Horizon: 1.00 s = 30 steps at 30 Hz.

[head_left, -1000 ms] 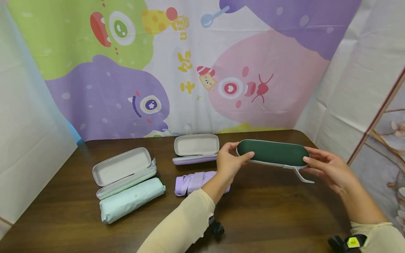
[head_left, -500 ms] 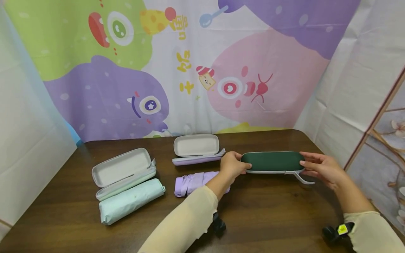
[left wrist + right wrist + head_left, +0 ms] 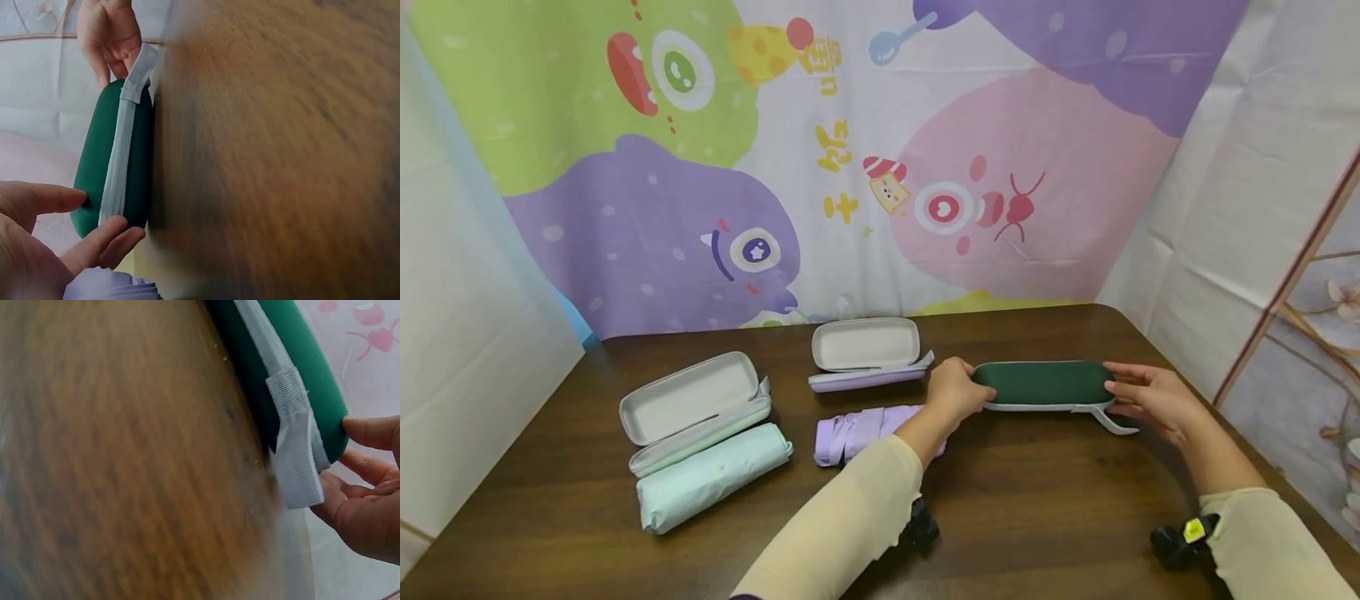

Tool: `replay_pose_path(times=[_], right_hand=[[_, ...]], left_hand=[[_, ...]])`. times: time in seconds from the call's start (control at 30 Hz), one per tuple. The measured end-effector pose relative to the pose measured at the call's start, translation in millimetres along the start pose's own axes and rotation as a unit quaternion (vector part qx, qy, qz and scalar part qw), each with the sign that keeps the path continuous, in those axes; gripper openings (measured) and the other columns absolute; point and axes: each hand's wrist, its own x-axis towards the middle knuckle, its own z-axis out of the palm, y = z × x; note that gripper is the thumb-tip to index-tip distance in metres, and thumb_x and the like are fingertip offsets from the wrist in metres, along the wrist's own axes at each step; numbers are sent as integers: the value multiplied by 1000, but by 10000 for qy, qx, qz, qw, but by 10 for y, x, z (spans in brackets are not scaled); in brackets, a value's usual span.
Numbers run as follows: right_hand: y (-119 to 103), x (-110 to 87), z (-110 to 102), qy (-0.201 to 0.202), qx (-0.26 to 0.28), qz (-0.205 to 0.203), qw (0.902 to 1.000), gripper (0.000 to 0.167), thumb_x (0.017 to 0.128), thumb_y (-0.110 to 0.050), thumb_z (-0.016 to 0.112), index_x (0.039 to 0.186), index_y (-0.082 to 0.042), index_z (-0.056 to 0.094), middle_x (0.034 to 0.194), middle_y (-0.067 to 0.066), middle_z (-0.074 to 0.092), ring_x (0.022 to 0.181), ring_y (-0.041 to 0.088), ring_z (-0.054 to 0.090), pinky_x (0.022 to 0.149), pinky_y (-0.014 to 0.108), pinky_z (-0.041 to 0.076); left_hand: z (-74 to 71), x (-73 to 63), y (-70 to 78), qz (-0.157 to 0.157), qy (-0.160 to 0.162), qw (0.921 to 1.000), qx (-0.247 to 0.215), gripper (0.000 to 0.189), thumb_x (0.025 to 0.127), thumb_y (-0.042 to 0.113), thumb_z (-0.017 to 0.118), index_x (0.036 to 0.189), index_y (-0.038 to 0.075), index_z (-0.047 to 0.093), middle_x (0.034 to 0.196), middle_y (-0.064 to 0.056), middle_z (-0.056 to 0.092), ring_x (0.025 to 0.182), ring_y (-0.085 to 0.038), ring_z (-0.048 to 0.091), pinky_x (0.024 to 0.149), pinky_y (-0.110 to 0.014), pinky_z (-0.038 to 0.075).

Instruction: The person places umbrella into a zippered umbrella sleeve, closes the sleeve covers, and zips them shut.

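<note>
A dark green oblong zip case (image 3: 1041, 385) lies level, closed, low at the tabletop on the right side. Its pale grey zipper (image 3: 119, 162) runs along the side facing me, and a grey fabric strap (image 3: 295, 440) sticks out at the right end. My left hand (image 3: 953, 390) pinches the left end, thumb on top and fingers along the side. At the opposite end, my right hand (image 3: 1153, 402) holds the case between thumb and fingers. A folded purple umbrella (image 3: 865, 435) lies just left of my left forearm, which partly hides it.
Behind the purple umbrella an open purple case (image 3: 867, 346) shows its grey lining. Farther left, an open mint case (image 3: 692, 400) sits behind a rolled mint umbrella (image 3: 711, 479). A cartoon-print curtain (image 3: 850, 275) hangs at the back edge of the brown table (image 3: 1045, 508).
Both hands have lowered the green case to the tabletop and levelled it. It has barely moved in the last half second; my right hand and forearm have shifted slightly left.
</note>
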Motion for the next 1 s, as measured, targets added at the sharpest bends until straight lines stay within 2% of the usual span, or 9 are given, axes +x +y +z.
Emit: replay_pose_path(times=[0.07,0.17,0.27,0.37,0.53,0.6,0.67,0.83,1.0], right_hand=[[-19,-5,16,113,-388,-5,9992,54,94,-5,62,138,17,39,104,-6,58,86,5,64,78,31,57],[-52,-18,53,294,-1068,-69,9938,58,96,-5,59,137,24,31,111,10,59,83,3,64,77,31,57],[-94,-26,101,423,-1687,-164,9846,53,96,-5,58,134,25,35,119,30,55,81,1,62,74,28,57],[-139,-28,148,615,-2337,-344,9697,48,96,-6,58,130,23,42,123,39,52,84,7,63,71,25,57],[-214,-71,249,1405,-3605,-891,9178,37,94,-12,60,120,14,58,114,35,61,95,38,64,72,30,50],[-240,-93,304,1767,-3902,-1106,8968,33,92,-12,61,115,10,62,108,31,65,96,44,63,71,34,47],[-264,-108,364,2011,-3972,-1278,8862,30,90,-10,61,112,9,65,104,29,67,93,44,64,71,38,47],[-317,-146,535,2212,-4013,-1581,8746,25,89,-8,60,108,6,67,109,30,62,92,45,64,77,51,50],[-353,-191,716,2040,-4051,-1943,8698,21,88,-6,63,106,5,68,110,27,58,90,45,64,75,55,52]], left_hand=[[-5,-3,1,31,2,10000,65,28,74,6,81,98,-1,71,85,-8,68,59,-13,65,54,-22,52],[-15,-14,3,107,39,9994,326,33,75,11,81,103,0,68,97,-7,68,80,-17,65,72,-26,53],[-29,-28,5,264,120,9972,692,38,76,16,79,107,2,65,105,-8,67,97,-23,60,84,-30,50],[-40,-46,9,466,176,9934,1033,42,77,19,77,113,2,63,107,-10,64,102,-26,58,88,-32,48],[-57,-98,29,823,340,9873,1314,43,79,22,76,116,5,62,107,-11,59,100,-27,58,86,-33,48],[-68,-123,36,981,431,9856,1310,42,80,22,76,115,5,61,106,-10,59,100,-27,59,86,-33,49],[-82,-141,36,1161,507,9828,1341,40,80,21,76,114,6,61,105,-10,59,98,-27,59,85,-33,49],[-143,-178,2,1569,480,9754,1471,37,80,19,75,112,6,63,96,-4,58,89,-20,57,80,-29,48],[-252,-221,-53,2105,329,9636,1613,26,80,18,75,102,7,67,88,-1,59,81,-13,55,74,-25,46]])
